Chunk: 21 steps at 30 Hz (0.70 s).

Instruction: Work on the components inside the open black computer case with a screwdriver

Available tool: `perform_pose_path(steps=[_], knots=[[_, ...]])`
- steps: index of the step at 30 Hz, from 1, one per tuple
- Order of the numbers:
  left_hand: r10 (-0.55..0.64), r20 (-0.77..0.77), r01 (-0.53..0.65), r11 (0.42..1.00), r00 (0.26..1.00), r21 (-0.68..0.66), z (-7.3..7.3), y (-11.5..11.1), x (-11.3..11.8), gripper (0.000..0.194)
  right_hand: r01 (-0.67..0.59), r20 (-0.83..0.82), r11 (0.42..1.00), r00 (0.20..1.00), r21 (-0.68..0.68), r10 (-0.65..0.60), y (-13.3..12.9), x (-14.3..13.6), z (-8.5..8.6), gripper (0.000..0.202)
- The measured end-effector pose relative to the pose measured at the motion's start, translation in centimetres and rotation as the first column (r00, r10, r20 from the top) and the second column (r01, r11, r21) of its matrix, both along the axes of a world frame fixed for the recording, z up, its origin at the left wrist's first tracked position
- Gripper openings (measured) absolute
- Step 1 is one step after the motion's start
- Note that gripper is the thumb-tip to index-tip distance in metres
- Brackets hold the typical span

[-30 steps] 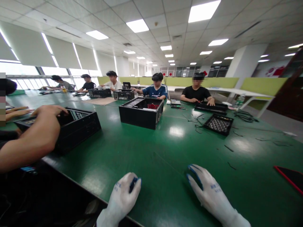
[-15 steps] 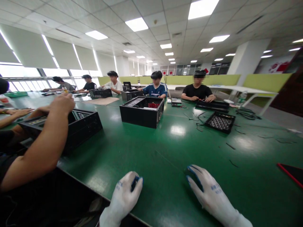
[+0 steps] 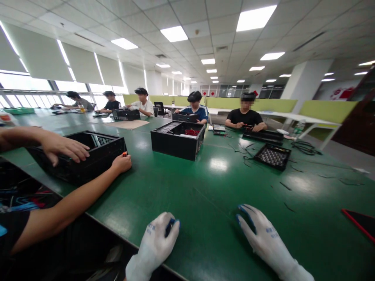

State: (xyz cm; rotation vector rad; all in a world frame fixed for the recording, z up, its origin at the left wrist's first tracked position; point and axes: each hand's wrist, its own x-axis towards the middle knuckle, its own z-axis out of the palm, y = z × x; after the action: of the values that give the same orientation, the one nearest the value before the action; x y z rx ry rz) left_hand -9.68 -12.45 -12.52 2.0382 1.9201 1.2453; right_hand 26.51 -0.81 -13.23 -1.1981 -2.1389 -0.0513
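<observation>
While both over the green table [image 3: 205, 195], left grip [image 3: 157, 239] curled, closure unclear; right grip [image 3: 263, 235] spread.

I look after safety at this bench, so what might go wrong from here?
The neighbour's bare forearm lies across the left side, so it might bump the left hand if either shifts sideways. The neighbour's black case sits near the edge of the green table and could be nudged over it. A thin dark strip lies beyond the right hand and might get under anything slid across it.
</observation>
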Motion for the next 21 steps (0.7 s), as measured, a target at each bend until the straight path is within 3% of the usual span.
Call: perform_pose_path(steps=[4, 11, 21], knots=[[-0.012, 0.011, 0.012, 1.000, 1.000, 0.006, -0.1, 0.0, 0.0, 0.024, 0.042, -0.006, 0.999, 0.999, -0.019, -0.042, 0.4, 0.3, 0.0, 0.048], [-0.038, 0.023, 0.038, 0.999, 0.999, 0.023, -0.4, 0.0, 0.1, 0.023, 0.003, 0.084, 0.998, 0.996, 0.067, -0.008, 1.7, 1.9, -0.6, 0.042], [-0.061, 0.019, 0.060, 0.997, 0.998, 0.040, 0.4, 0.0, 0.2, 0.023, 0.165, 0.035, 0.985, 0.985, 0.042, -0.167, 2.5, 1.4, 0.0, 0.047]])
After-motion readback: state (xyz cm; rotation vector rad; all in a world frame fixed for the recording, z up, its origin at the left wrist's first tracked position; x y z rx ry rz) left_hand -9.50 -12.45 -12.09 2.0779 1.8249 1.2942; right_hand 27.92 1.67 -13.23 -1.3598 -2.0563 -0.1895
